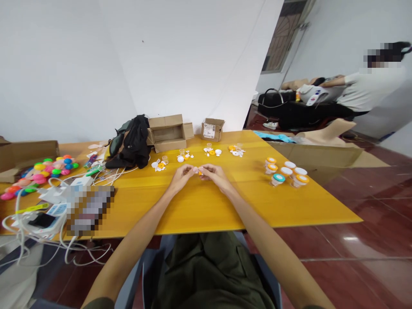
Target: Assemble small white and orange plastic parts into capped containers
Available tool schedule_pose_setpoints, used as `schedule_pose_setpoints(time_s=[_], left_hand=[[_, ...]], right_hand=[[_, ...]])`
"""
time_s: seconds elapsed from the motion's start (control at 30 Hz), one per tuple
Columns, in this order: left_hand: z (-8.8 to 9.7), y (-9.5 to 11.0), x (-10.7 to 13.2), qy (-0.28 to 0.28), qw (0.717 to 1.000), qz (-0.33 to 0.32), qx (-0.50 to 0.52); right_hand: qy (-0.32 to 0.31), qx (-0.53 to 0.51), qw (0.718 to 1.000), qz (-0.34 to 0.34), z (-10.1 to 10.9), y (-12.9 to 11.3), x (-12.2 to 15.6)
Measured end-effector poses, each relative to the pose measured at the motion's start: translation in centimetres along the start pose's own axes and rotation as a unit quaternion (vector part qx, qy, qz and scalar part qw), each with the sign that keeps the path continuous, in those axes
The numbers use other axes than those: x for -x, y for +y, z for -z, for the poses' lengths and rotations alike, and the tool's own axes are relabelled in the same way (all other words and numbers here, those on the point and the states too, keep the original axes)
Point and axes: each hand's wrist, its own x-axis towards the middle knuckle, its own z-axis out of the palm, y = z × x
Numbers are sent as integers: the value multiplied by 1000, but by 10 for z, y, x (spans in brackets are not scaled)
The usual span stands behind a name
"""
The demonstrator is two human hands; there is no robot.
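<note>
My left hand (182, 176) and my right hand (215, 175) meet above the middle of the table, thumbs and fingers pinched together. A small orange plastic part (201, 172) shows at my right fingertips; its exact form is too small to tell. What the left fingers hold is mostly hidden. Just beyond the hands lie small groups of loose white and orange plastic parts (161, 165), each with a clear cup (182, 152). To the right stand several small clear jars with orange, white and teal lids, among them a teal-lidded jar (277, 179).
Two cardboard boxes, an open one (168, 133) and a smaller one (212, 129), stand at the back beside a black bag (131, 143). Colourful balls (38, 174), white cables and a power strip (58, 214) crowd the left. A person (370, 88) sits far right.
</note>
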Motion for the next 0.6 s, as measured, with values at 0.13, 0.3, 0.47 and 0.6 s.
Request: schedule_pose_setpoints(time_s=[0.13, 0.3, 0.47, 0.6], left_hand=[[0, 2, 0, -6, 1000, -14, -10], [0, 3, 0, 21, 1000, -14, -5], [0, 3, 0, 2, 1000, -4, -9], [1, 2, 0, 20, 999, -28, -13]], right_hand=[[7, -3, 1000, -3, -1, -1, 0], [9, -9, 1000, -8, -2, -3, 2], [10, -8, 1000, -3, -3, -3, 1], [6, -5, 1000, -1, -2, -2, 0]])
